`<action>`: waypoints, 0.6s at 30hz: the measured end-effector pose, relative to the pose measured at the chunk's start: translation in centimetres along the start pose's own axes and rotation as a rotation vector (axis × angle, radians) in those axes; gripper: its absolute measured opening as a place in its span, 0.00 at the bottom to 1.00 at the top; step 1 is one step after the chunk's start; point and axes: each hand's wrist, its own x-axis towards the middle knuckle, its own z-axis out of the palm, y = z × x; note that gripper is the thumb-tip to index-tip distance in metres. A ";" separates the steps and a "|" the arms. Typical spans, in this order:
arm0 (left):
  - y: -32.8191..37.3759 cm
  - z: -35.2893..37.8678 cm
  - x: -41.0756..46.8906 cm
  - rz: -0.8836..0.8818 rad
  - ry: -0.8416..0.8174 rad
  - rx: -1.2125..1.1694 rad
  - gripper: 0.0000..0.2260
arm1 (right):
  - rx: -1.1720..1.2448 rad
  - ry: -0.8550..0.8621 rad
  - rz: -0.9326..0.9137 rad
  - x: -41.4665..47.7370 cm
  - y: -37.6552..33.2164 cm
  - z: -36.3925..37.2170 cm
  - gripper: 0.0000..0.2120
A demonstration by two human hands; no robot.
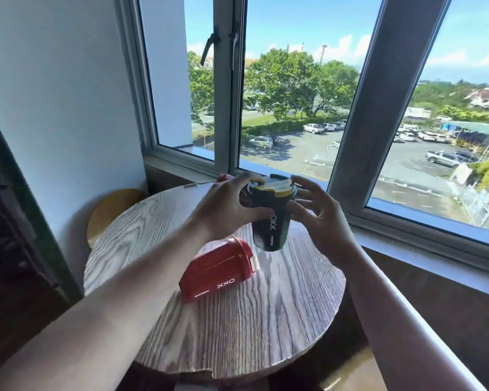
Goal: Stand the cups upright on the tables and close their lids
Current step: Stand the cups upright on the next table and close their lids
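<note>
Round wood table (266, 320): left hand (226, 210) grips dark cup (270, 221); right hand (322, 218) spread (red cup (218, 270) toppled).

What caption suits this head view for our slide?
Left hand grips the upright dark cup, right hand beside it; red cup lies tipped on the round table.

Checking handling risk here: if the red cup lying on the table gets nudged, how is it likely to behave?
The red cup lies on its side on the round table, so it would probably roll, curving because it tapers. It looks rigid and likely light.
</note>
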 end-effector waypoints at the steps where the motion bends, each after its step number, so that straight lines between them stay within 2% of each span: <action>1: -0.6 0.1 0.5 -0.016 0.003 0.019 0.27 | 0.006 -0.016 0.001 0.8 0.5 0.3 0.21; 11: -6.8 0.6 1.7 -0.169 -0.125 0.092 0.27 | 0.000 -0.149 0.058 4.0 5.4 4.5 0.22; 18: -8.4 0.8 1.2 -0.196 -0.198 0.041 0.28 | -0.004 -0.140 0.091 3.4 6.9 5.4 0.22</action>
